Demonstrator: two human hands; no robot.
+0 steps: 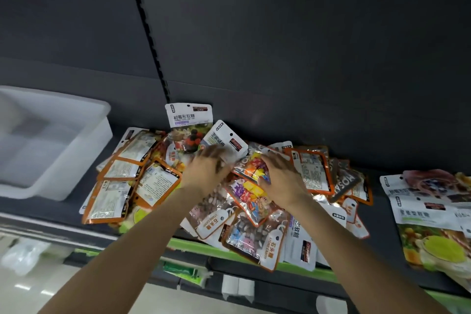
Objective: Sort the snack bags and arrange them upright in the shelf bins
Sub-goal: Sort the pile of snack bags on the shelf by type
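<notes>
Both hands rest on the heap of snack bags (229,199) lying flat on the shelf (382,211). Left hand (206,171) touches a white bag (224,139); its grip cannot be told. Right hand (283,181) lies spread. The white bin (84,150) stands well apart leftward, nearer the left hand.

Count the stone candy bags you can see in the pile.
2. One brown-pebble clear stone candy bag lies below the left hand; a second overhangs the green shelf edge. Others may be buried.
</notes>
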